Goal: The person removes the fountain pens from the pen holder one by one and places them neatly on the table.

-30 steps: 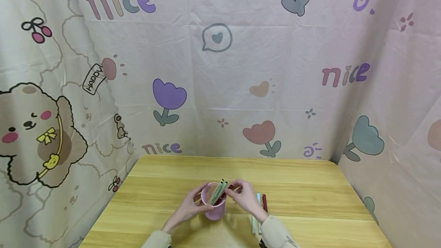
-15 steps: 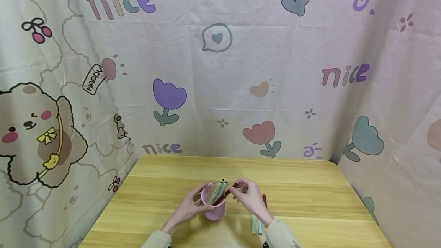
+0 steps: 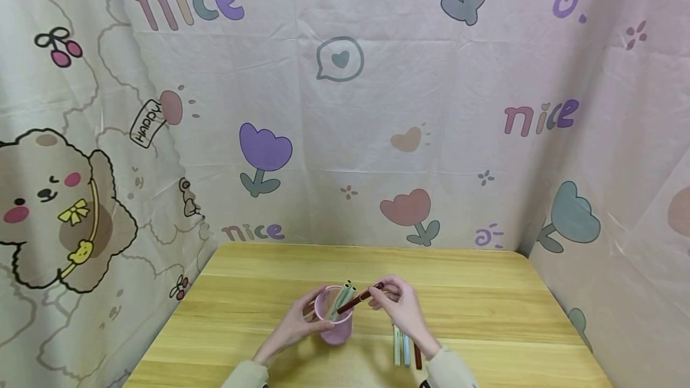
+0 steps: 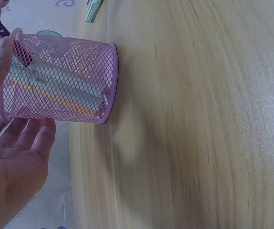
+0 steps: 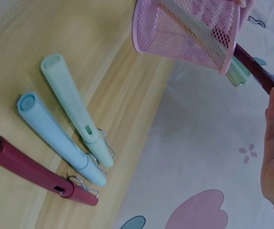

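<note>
My left hand (image 3: pixel 293 323) grips a pink mesh pen cup (image 3: pixel 337 335) near its rim, thumb on one side and fingers on the other. The cup holds several light green pens (image 3: pixel 342 303) and, seen through the mesh in the left wrist view, a thin yellow-orange strip (image 4: pixel 75 106). A dark red pen (image 3: pixel 357 300) slants over the rim, its lower end still inside the mouth. My right hand (image 3: pixel 400 303) pinches this pen by its upper part between thumb and fingers. In the right wrist view the pen (image 5: pixel 257 67) shows a metal clip beside my thumb.
Right of the cup, three pens lie side by side on the wooden table (image 3: pixel 259 274): light green (image 5: pixel 69 95), light blue (image 5: pixel 55 133) and dark red (image 5: pixel 29 167). My right forearm passes over them. A printed cloth (image 3: pixel 356 106) hangs behind and at both sides.
My right hand has moved to the right, sliding the dark red pen outward, so more of it shows beyond the rim. My left hand and the cup have stayed put.
</note>
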The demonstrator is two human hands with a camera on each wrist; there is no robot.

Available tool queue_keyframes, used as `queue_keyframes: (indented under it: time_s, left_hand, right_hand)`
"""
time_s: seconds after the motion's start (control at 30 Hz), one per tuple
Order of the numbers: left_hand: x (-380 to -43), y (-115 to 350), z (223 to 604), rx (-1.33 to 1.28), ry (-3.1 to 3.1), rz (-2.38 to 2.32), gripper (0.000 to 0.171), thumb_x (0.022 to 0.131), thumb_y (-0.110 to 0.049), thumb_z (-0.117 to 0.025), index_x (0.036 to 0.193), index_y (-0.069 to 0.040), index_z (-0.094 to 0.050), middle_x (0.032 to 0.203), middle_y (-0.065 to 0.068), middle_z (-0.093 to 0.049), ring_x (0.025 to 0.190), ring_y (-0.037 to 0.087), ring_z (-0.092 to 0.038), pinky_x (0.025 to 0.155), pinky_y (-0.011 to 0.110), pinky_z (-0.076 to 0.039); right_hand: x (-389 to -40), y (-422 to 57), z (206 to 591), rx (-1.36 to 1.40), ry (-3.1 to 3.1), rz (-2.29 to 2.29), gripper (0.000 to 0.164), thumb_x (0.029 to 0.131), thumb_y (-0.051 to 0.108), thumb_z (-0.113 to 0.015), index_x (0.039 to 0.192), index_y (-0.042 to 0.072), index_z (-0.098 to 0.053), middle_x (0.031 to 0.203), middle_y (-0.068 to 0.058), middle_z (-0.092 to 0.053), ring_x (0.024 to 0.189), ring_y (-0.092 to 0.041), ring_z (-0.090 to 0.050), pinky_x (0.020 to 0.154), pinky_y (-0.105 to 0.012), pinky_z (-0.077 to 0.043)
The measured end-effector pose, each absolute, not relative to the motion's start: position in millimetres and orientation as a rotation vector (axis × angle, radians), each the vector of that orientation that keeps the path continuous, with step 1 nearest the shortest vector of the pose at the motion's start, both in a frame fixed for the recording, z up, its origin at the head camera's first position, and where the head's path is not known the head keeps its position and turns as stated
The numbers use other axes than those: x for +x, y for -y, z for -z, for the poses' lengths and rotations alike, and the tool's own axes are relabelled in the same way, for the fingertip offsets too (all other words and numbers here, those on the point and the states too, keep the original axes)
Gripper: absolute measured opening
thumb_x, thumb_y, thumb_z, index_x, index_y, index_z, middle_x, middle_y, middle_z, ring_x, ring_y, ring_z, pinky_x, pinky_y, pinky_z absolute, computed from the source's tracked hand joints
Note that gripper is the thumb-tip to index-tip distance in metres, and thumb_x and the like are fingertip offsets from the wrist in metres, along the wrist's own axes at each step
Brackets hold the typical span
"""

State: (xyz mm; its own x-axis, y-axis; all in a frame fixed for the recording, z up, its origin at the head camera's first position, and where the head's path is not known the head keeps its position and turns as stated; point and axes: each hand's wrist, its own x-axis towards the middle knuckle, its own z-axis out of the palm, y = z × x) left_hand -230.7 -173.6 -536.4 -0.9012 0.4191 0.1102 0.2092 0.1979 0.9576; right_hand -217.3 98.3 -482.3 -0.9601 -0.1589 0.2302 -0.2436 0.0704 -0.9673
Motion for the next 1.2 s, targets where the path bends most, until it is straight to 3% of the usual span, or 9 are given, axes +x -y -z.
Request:
queue_keyframes:
  time_s: [0.27,0.43,0.57,0.7,0.87,0.97,1.13,1.2]
  left_hand:
    - [-231,174,536,0.612,-2.296,-1.785,0.093,0.082,-0.013,-0.082,0.154,0.008,-0.027,0.158,0.035,-0.030,0.143,0.056,-0.034,0.118,0.060,-0.035]
    - [-231,174,536,0.611,-2.300,-1.781,0.093,0.082,-0.014,-0.082,0.154,0.008,-0.027,0.158,0.035,-0.030,0.143,0.056,-0.034,0.118,0.061,-0.036]
    - [-231,174,536,0.610,-2.311,-1.773,0.093,0.082,-0.015,-0.082,0.154,0.008,-0.028,0.158,0.035,-0.030,0.143,0.056,-0.034,0.118,0.061,-0.036]
    - [-231,173,536,0.604,-2.312,-1.776,0.093,0.082,-0.014,-0.083,0.154,0.008,-0.028,0.157,0.035,-0.030,0.143,0.056,-0.034,0.118,0.061,-0.035]
    - [-230,173,534,0.597,-2.317,-1.770,0.093,0.082,-0.015,-0.082,0.154,0.008,-0.027,0.157,0.035,-0.030,0.143,0.057,-0.034,0.118,0.062,-0.035]
    - [-230,173,534,0.593,-2.325,-1.764,0.094,0.082,-0.015,-0.082,0.154,0.007,-0.027,0.158,0.035,-0.030,0.142,0.057,-0.034,0.118,0.062,-0.035]
    - [-230,173,535,0.599,-2.334,-1.755,0.093,0.082,-0.015,-0.082,0.154,0.007,-0.027,0.158,0.034,-0.031,0.142,0.056,-0.035,0.118,0.061,-0.036]
    - [-230,173,535,0.599,-2.335,-1.753,0.093,0.082,-0.015,-0.082,0.154,0.007,-0.027,0.158,0.034,-0.031,0.142,0.056,-0.036,0.118,0.060,-0.036]
  right_hand:
    - [-218,-110,482,0.455,2.078,-2.160,0.025,0.096,0.004,-0.064,0.105,-0.017,-0.053,0.105,-0.038,-0.069,0.072,-0.013,-0.075,0.072,-0.033,-0.068]
    - [-219,-117,484,0.417,1.987,-2.189,0.026,0.096,0.001,-0.064,0.108,-0.019,-0.052,0.099,-0.026,-0.075,0.072,-0.013,-0.075,0.070,-0.030,-0.067]
    - [-219,-124,483,0.379,1.940,-2.212,0.027,0.093,0.000,-0.068,0.112,-0.014,-0.056,0.095,-0.015,-0.078,0.071,-0.012,-0.074,0.070,-0.029,-0.067]
    - [-218,-132,482,0.326,1.917,-2.265,0.027,0.088,-0.002,-0.071,0.112,-0.006,-0.061,0.098,-0.014,-0.078,0.073,-0.012,-0.074,0.073,-0.030,-0.067]
    - [-218,-141,481,0.293,1.920,-2.300,0.034,0.088,-0.002,-0.071,0.120,-0.011,-0.060,0.104,-0.003,-0.078,0.080,-0.010,-0.074,0.079,-0.026,-0.066]
    - [-219,-145,481,0.293,1.908,-2.316,0.030,0.090,-0.002,-0.068,0.119,-0.007,-0.062,0.105,0.004,-0.077,0.083,-0.008,-0.073,0.081,-0.023,-0.065]
    - [-220,-147,482,0.276,1.857,-2.343,0.022,0.093,-0.003,-0.064,0.115,-0.007,-0.062,0.100,0.003,-0.076,0.077,-0.004,-0.067,0.068,-0.016,-0.060]
    - [-221,-148,482,0.278,1.844,-2.333,0.023,0.096,-0.001,-0.062,0.115,-0.012,-0.059,0.097,0.003,-0.075,0.073,-0.003,-0.064,0.061,-0.014,-0.055]
